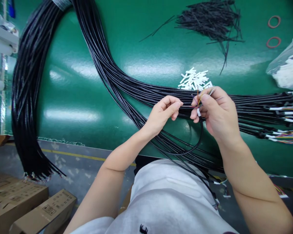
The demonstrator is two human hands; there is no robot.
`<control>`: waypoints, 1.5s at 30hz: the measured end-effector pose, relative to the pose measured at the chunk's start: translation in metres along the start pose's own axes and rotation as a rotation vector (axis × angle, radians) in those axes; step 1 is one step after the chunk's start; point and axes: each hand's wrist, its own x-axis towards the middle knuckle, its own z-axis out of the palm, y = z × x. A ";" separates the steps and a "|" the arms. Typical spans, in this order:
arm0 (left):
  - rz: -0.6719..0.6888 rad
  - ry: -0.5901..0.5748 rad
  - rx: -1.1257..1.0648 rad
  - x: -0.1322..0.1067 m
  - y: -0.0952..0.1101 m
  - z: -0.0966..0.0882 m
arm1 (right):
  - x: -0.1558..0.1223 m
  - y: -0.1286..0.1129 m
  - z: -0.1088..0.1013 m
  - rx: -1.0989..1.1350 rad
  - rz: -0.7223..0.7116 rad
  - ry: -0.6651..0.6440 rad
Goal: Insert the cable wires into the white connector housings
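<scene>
Over the green table, my left hand is pinched shut on thin coloured wire ends that run to the right. My right hand is closed around a single black cable and a small white connector at its end. The cable loops down below my hands toward my body. Both hands hover just above a large bundle of black cables that sweeps across the table. A small heap of white connectors lies just behind my hands.
A pile of black cable ties lies at the back. Two red rubber rings and a clear bag of white parts sit at the right. Cable ends with coloured wires fan out at right. Cardboard boxes stand on the floor.
</scene>
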 end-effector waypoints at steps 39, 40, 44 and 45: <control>0.025 0.006 -0.063 0.002 -0.001 0.000 | 0.007 -0.008 -0.006 0.232 0.229 -0.098; 0.021 0.006 -0.063 0.002 0.000 0.000 | 0.007 -0.008 -0.006 0.231 0.232 -0.099; 0.008 0.014 -0.070 0.002 0.000 0.000 | 0.007 -0.007 -0.005 0.214 0.241 -0.059; 0.008 0.016 -0.070 0.002 0.000 0.000 | 0.007 -0.007 -0.004 0.206 0.243 -0.042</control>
